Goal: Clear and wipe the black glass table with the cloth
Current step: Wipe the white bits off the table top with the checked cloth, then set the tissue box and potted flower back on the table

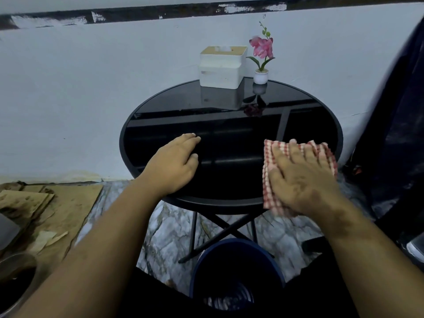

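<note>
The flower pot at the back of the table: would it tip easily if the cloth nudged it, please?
Probably. The flower pot is small, while its stem rises tall above it, so it looks top-heavy. On the smooth glass table it may slide first.

A pale wall (91, 88) with a dark stripe (160, 13) is standing far; marbled floor (165, 239) is lying near, cardboard (59, 210) left

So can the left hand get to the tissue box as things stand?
Probably yes: the left hand rests empty on the table, and only bare glass lies between it and the tissue box at the far edge.
</note>
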`<state>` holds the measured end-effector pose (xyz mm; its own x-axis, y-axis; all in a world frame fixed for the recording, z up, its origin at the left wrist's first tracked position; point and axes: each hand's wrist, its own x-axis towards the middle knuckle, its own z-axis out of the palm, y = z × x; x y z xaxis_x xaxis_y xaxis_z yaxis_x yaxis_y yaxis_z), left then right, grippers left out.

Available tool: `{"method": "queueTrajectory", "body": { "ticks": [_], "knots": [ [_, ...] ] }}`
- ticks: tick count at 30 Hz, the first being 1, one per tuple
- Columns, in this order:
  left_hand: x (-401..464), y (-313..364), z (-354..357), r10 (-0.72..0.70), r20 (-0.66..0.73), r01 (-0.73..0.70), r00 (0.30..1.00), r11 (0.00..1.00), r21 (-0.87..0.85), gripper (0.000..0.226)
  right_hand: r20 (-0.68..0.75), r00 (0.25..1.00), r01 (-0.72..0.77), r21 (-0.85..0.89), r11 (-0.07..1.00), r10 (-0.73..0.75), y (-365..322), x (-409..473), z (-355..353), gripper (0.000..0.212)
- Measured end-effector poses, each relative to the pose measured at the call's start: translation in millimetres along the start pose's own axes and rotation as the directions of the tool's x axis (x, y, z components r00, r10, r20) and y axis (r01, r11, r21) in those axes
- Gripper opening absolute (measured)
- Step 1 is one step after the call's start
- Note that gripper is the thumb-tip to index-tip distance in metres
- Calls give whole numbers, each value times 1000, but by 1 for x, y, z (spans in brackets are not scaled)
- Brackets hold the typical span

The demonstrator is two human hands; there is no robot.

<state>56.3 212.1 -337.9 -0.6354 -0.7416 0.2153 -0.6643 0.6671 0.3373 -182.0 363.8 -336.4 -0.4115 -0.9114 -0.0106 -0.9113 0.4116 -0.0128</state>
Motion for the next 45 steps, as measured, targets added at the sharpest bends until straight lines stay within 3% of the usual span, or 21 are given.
{"method": "queueTrajectory", "body": {
  "ticks": [8,18,21,24,28,31,36,42,45],
  "knots": [
    [6,-2,10,-3,-8,3,1000,1000,31,49,28,978,-210,58,976,209,30,67,0,67],
    [5,-1,10,8,-17,-8,1000,999,40,51,16,973,-230,75,970,230,32,81,-3,67],
    [5,0,6,16,-6,-16,1000,999,29,51,-48,971,-228,117,966,235,27,75,-8,71],
    [15,3,-6,22,-46,-22,999,1000,-6,51,-123,980,-142,125,982,158,15,77,-23,73],
    [56,0,-25,31,-110,-33,993,999,-8,48,-192,981,84,275,958,-30,-6,107,-54,75],
    [104,-14,-33,-7,-101,4,995,999,-32,47,-209,972,172,345,923,-103,-20,152,-72,74],
    [191,-42,-40,-110,-67,105,992,991,-77,56,-256,963,217,536,816,-87,-31,239,-74,66],
    [281,-61,-34,-169,-72,152,983,969,-195,72,-265,961,243,689,683,-76,-47,328,-57,87],
    [317,-76,-27,-222,-78,184,972,924,-336,80,-234,970,217,739,638,-60,-54,356,-53,109]
  ]
}}
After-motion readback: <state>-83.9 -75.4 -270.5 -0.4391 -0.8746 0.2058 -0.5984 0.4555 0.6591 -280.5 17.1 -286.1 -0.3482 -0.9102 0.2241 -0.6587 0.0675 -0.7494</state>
